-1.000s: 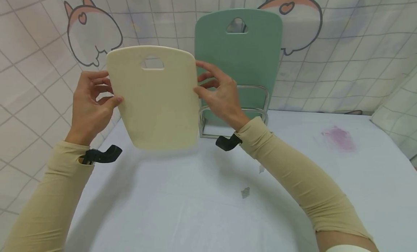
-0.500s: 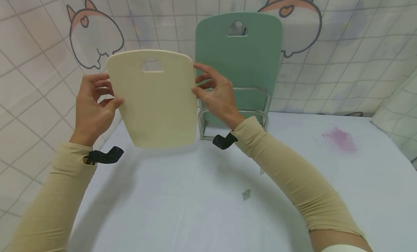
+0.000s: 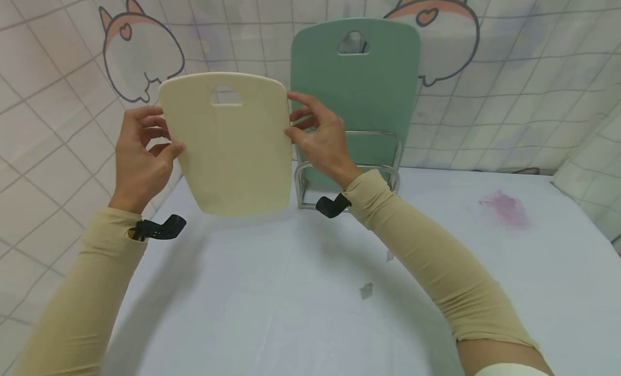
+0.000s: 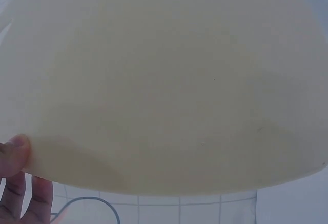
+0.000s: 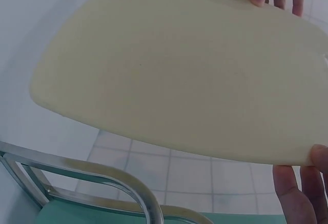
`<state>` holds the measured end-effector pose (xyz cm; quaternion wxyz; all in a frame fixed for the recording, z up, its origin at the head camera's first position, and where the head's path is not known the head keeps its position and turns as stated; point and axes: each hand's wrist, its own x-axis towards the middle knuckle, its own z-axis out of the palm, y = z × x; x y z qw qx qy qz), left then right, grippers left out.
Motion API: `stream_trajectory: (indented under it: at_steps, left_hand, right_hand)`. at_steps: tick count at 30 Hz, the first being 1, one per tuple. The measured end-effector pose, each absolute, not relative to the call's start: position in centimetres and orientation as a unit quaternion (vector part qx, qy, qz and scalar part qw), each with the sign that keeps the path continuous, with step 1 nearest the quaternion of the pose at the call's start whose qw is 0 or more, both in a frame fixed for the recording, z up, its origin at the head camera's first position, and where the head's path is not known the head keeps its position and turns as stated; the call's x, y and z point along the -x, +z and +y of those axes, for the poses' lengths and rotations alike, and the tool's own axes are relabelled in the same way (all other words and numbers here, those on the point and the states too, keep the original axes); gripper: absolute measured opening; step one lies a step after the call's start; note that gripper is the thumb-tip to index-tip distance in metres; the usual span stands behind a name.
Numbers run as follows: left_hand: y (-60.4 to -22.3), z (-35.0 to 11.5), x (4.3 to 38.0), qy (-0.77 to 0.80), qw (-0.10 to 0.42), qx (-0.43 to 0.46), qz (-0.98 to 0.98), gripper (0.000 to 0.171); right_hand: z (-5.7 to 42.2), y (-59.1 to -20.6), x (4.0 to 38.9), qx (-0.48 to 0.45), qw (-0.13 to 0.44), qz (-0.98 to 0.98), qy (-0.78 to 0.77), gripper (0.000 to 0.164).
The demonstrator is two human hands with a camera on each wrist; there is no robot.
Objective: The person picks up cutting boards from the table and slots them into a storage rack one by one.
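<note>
A cream cutting board point(image 3: 233, 155) with a handle slot near its top is held upright above the table, left of a metal rack. My left hand point(image 3: 143, 155) pinches its left edge, thumb on the near face and fingers behind. On the opposite edge, my right hand point(image 3: 322, 136) pinches it the same way. In the left wrist view the board point(image 4: 169, 90) fills most of the picture. The right wrist view has the board point(image 5: 174, 70) spanning between both hands, near the rack's metal bars point(image 5: 118, 175).
A larger green cutting board point(image 3: 359, 90) stands in the wire rack point(image 3: 398, 165), behind my right hand. Small grey scraps point(image 3: 366, 291) and a pink stain point(image 3: 506, 209) mark the white table point(image 3: 271, 311). A tile-patterned curtain point(image 3: 524, 95) hangs behind.
The cream board's lower edge has risen slightly in the head view. Both hands keep their pinch on it and have shifted only a little.
</note>
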<state>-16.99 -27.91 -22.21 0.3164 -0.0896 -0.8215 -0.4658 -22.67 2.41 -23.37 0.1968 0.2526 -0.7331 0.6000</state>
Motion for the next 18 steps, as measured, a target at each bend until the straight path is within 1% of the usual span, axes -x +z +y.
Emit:
stream_trajectory:
  at_steps: [5,12,18]
  left_hand:
    - [-22.4,-28.0,17.4,-0.459,0.321,0.079,-0.825,0.066]
    - [-22.2,-28.0,17.8,-0.465,0.322,0.075,-0.821,0.067]
    - [-21.9,-27.9,18.2,-0.454,0.33,0.066,-0.825,0.066]
  right_hand:
    - [2.3,-23.2,23.0,-0.258,0.197,-0.739,0.59,0.056]
    - [2.2,-22.6,23.4,-0.265,0.221,-0.744,0.572,0.055]
    - [2.0,-22.3,23.7,-0.262,0.222,-0.746,0.571,0.055]
